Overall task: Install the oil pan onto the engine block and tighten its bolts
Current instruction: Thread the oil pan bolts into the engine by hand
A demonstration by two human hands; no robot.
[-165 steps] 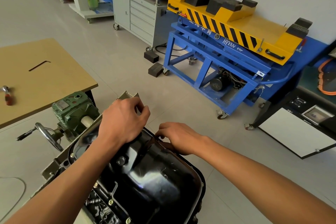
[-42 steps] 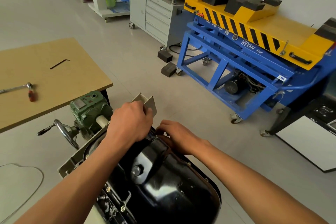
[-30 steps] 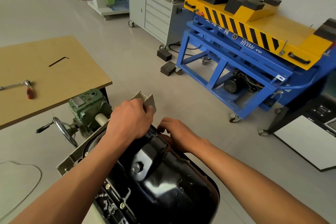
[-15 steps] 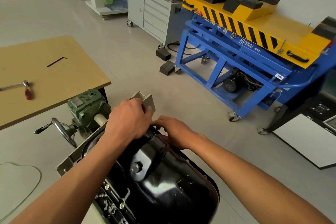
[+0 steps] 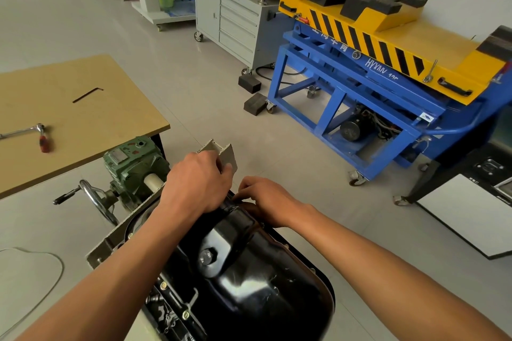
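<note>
While both forearms are reaching in from the near edge, the left hand (image 5: 198, 184) is sitting curled over the far end of the black oil pan (image 5: 249, 279), fingers folded down onto the pan rim; can't tell whether anything is pinched under them. Right hand (image 5: 266, 201) is lying just beside it to the right, fingertips bunched together at the pan's far flange, almost touching the left hand. What they're pinching is hidden.

Oil pan is lying directly below and nearer than both hands, seated on the engine block (image 5: 171, 310), drain plug (image 5: 206, 256) facing up just behind the left wrist. Flange bolts (image 5: 163, 285) are showing along the pan's left edge under the left forearm.

Grey bracket (image 5: 221, 153) is sticking up just beyond the left knuckles. Green gearbox (image 5: 133, 163) with its handwheel (image 5: 95, 202) is sitting left of the left hand.

Further left, the wood surface (image 5: 110, 119) is carrying a ratchet (image 5: 27, 130) with a red-handled tool (image 5: 44, 142) beside it, and a hex key (image 5: 87, 94) beyond. Blue-and-yellow lift cart (image 5: 388, 69) is standing well beyond the right hand.
</note>
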